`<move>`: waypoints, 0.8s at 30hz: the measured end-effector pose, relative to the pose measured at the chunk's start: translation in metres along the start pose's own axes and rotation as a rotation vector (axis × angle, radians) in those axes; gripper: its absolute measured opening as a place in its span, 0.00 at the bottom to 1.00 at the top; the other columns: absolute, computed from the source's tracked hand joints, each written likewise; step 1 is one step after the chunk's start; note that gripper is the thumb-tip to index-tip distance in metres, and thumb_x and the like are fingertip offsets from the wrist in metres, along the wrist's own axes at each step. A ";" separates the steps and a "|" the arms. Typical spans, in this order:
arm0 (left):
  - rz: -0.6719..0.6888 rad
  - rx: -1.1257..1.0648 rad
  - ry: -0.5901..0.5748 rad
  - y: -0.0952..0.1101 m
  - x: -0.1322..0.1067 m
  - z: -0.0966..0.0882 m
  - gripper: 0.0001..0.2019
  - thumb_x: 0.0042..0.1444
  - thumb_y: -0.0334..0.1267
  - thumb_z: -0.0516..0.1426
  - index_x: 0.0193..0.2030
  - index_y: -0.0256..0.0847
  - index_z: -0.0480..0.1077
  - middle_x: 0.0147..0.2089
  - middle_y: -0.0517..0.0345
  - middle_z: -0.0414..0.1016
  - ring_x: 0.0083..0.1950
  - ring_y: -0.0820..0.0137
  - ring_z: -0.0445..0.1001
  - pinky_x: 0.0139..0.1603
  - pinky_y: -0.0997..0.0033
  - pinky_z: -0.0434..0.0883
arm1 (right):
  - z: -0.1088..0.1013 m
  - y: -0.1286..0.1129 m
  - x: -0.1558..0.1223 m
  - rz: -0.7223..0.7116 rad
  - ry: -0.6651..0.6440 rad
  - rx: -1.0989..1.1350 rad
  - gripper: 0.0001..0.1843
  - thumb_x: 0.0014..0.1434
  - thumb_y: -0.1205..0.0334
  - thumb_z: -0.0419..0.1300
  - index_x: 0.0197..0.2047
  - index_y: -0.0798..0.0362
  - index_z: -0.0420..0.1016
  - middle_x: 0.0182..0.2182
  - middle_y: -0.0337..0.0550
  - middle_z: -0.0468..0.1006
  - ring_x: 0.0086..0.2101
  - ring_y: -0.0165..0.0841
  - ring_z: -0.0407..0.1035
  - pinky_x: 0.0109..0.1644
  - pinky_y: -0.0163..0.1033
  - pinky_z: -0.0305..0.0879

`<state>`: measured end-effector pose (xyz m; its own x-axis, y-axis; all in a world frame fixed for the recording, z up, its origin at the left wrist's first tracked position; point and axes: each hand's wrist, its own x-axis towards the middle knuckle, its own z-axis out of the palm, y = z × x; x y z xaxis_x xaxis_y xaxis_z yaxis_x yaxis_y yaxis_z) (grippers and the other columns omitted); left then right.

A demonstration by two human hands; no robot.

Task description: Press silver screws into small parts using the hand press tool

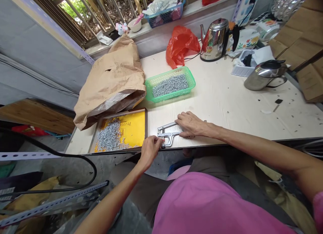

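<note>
Metal hand pliers (166, 134) lie on the white table (227, 99) near its front edge. My right hand (191, 124) rests over the handles and grips them. My left hand (150, 149) is pinched at the pliers' jaw end, holding something too small to make out. Just left of it, a yellow-lined tray (133, 128) holds a heap of small silver metal parts (109, 138). Behind the pliers stands a green basket (148, 81) filled with more silver parts (171, 85).
A large brown paper bag (111, 75) lies at the table's left. A red plastic bag (180, 45), two steel kettles (215, 38) (264, 74) and clutter sit at the back and right. Cardboard boxes (302, 32) stand far right. Perforated metal bars (50, 203) lie below left.
</note>
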<state>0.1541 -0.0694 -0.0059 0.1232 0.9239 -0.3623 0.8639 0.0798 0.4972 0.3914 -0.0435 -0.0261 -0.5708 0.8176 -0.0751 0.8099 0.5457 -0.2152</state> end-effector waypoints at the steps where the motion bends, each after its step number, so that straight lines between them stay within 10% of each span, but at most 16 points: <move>1: 0.125 0.106 0.093 0.004 -0.001 0.002 0.11 0.60 0.42 0.56 0.31 0.37 0.72 0.32 0.53 0.73 0.33 0.68 0.72 0.35 0.70 0.68 | 0.001 -0.001 -0.001 -0.003 0.005 0.011 0.21 0.55 0.51 0.64 0.45 0.58 0.73 0.42 0.52 0.71 0.44 0.43 0.62 0.46 0.44 0.54; 8: 0.721 0.456 0.039 0.036 0.032 0.018 0.27 0.54 0.38 0.63 0.60 0.38 0.63 0.60 0.44 0.67 0.60 0.55 0.63 0.59 0.55 0.66 | -0.008 -0.008 -0.011 0.087 -0.046 0.054 0.32 0.52 0.49 0.68 0.53 0.61 0.69 0.47 0.55 0.70 0.47 0.45 0.63 0.45 0.43 0.60; 24: 0.750 0.488 -0.088 0.042 0.055 0.021 0.07 0.61 0.40 0.58 0.40 0.39 0.72 0.40 0.52 0.73 0.46 0.61 0.69 0.46 0.63 0.69 | 0.002 -0.013 -0.016 0.109 -0.028 0.116 0.08 0.65 0.65 0.55 0.37 0.56 0.74 0.36 0.49 0.75 0.39 0.37 0.67 0.40 0.39 0.59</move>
<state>0.2070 -0.0234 -0.0214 0.7581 0.6354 -0.1467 0.6502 -0.7194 0.2444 0.3894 -0.0642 -0.0239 -0.4853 0.8645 -0.1311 0.8471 0.4277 -0.3155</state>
